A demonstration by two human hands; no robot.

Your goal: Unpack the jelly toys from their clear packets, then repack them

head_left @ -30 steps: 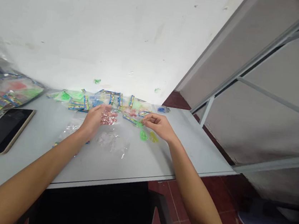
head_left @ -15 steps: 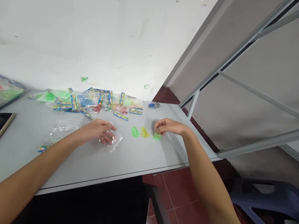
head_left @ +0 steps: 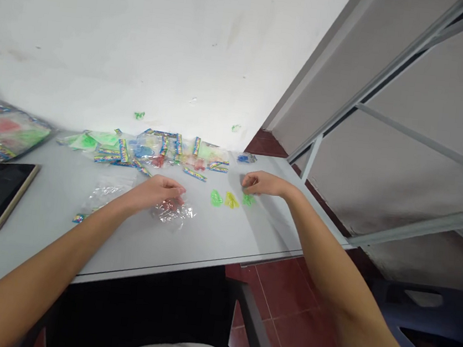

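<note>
I have my right hand (head_left: pixel 251 183), fingertips together, at a green plastic piece (head_left: pixel 248 200) toward the table (head_left: pixel 143 244)'s right edge, left hand (head_left: pixel 158 192), fingers curled, at a clear bag (head_left: pixel 177 213); pinching, I can't tell.

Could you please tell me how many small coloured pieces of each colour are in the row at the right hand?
Green pieces: 2 (one at the fingertips of the right hand)
Yellow piece: 1
Total: 3

White wall (head_left: pixel 180 39), red tiled floor (head_left: pixel 295 331), blue stool (head_left: pixel 449 318).
</note>
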